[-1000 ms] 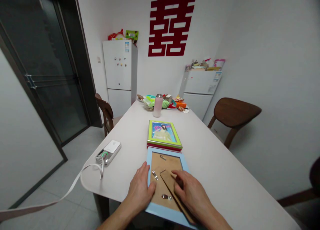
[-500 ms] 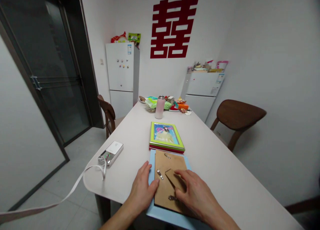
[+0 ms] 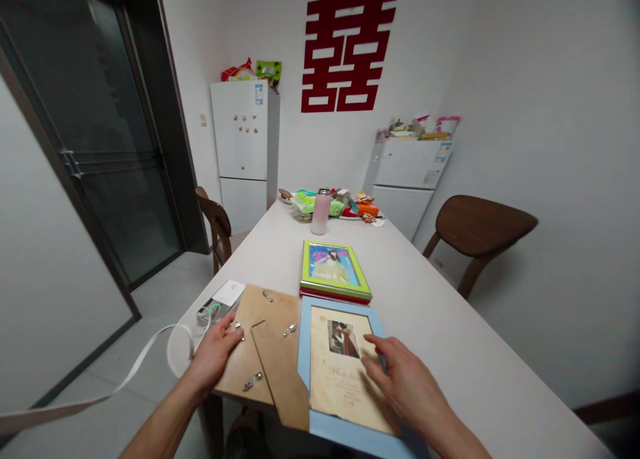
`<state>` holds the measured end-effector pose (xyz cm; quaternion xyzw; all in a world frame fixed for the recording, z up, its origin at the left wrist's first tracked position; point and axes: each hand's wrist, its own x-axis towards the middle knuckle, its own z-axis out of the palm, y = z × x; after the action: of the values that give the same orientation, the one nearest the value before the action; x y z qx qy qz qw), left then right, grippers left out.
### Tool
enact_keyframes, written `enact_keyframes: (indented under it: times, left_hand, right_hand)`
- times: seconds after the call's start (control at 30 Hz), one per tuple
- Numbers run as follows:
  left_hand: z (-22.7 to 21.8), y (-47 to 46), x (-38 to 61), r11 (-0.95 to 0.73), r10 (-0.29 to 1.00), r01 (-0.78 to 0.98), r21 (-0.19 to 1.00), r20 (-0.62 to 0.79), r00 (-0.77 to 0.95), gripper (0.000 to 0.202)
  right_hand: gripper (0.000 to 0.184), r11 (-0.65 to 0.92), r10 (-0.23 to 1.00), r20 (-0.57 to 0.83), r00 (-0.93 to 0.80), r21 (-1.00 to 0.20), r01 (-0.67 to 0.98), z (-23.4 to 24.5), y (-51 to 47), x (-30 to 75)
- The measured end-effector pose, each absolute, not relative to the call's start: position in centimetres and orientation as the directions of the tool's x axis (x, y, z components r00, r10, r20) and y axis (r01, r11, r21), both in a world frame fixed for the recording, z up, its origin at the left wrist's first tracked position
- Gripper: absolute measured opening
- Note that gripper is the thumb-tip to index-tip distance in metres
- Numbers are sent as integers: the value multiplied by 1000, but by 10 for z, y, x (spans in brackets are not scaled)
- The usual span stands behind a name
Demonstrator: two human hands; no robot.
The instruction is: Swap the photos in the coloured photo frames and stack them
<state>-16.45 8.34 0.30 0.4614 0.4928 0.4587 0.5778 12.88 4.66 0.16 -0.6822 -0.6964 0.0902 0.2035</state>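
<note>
Left hand (image 3: 215,356) low at the desk's (image 3: 450,332) left edge, fingers (image 3: 233,329) clamped on the side of a brown cardboard backing (image 3: 240,352). Backing off the frame and held tilted, well clear of the blue frame's left side, with a hinged strut (image 3: 280,372) and metal clips (image 3: 253,381) on its upper face. Right hand (image 3: 405,379) to the right, fingers (image 3: 373,342) spread apart, tips on the right part of a cream print (image 3: 345,386). Print lying loose inside an open blue frame (image 3: 304,352), flat on the desk at the near end, with a small photo (image 3: 343,338) on it.

Just beyond, a green frame (image 3: 335,270) on top of a red frame (image 3: 333,296). To the left, a power bank (image 3: 227,292), partly behind the backing, with a white strap (image 3: 150,352) trailing down past the desk's edge. At the far end, a pink bottle (image 3: 321,212) beside a heap of packets (image 3: 320,206).
</note>
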Motion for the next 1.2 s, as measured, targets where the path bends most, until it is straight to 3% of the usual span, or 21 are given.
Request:
enact_keyframes:
  times: [0.13,0.3,0.57,0.7,0.8,0.9,1.0,1.1,1.2]
  left_hand:
    - [0,86,-175,108,986,130,986,-123,111,47]
    - [-11,94,-169,74,994,314,947,-97,59,42]
    - [-12,99,-171,19,994,730,683,68,-90,45]
    - [-6,95,-165,-47,985,816,576,162,-57,40]
    - [-3,91,-158,-127,974,834,536,226,3,38]
    - [2,81,-139,-237,956,813,532,277,97,36]
    - [7,64,-104,-367,925,745,557,304,229,38]
    - [12,44,-63,-481,876,651,587,310,369,50]
    - [14,30,-30,-609,773,473,636,341,536,70]
  right_hand:
    - [44,-71,988,106,108,-300,951,-7,52,142]
    - [50,-141,983,83,167,-253,957,-12,54,146]
    - [52,-162,983,35,178,-281,946,-17,55,151]
    - [51,-159,983,44,179,-282,946,-15,57,150]
    - [53,-177,974,72,216,-359,917,-12,57,152]
    - [58,-233,954,-2,301,-638,734,-3,55,154]
    - [66,-318,936,-268,228,-921,227,13,49,151]
    - [76,-349,921,-370,120,-923,-162,29,42,144]
    - [84,-288,939,-318,127,-934,-212,39,39,138]
